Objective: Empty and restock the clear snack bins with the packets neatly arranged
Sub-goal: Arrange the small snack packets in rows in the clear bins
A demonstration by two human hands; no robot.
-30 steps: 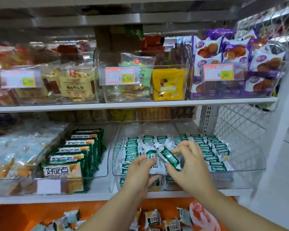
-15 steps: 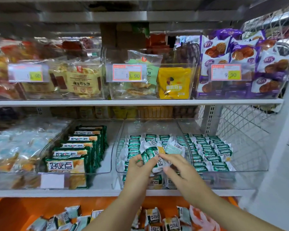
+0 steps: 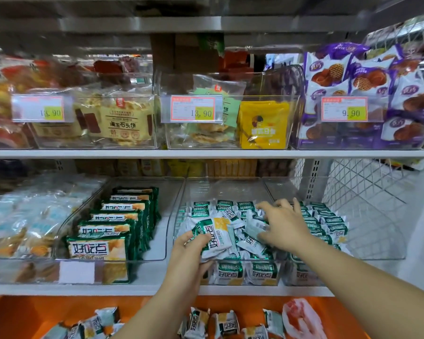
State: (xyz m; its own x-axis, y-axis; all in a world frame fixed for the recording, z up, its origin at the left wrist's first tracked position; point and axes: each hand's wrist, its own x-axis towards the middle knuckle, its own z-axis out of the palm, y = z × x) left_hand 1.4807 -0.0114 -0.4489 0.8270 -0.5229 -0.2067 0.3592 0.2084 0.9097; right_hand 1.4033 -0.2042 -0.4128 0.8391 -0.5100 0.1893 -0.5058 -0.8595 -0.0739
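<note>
Several loose packets (image 3: 251, 242): heaped untidily in the middle bin (image 3: 178, 231), right under both hands. Neat rows are seen only beyond the fingertips at the back, and upright along the front wall below the wrists.
Held packet (image 3: 217, 237): lifted off the heap, tilted, printed face up.
Left hand (image 3: 194, 243): fingers are curled round the held packet's left edge.
Right hand (image 3: 283, 227): fingers are spread and laid flat over the heap; nothing is seen to be gripped.
End bin (image 3: 389, 241): just past the right hand, lined with tidy rows (image 3: 328, 223); judged as good as done.
Big-pack bin (image 3: 83, 228): out beyond the left hand, larger green packs (image 3: 113, 231) are filed in one straight line.
Orange tray (image 3: 22, 314): beneath the forearms, with spare packets (image 3: 224, 324) scattered in it.
Progress: judged well past halfway. The heap is yet to be straightened, and the tray stock is yet to be loaded.
</note>
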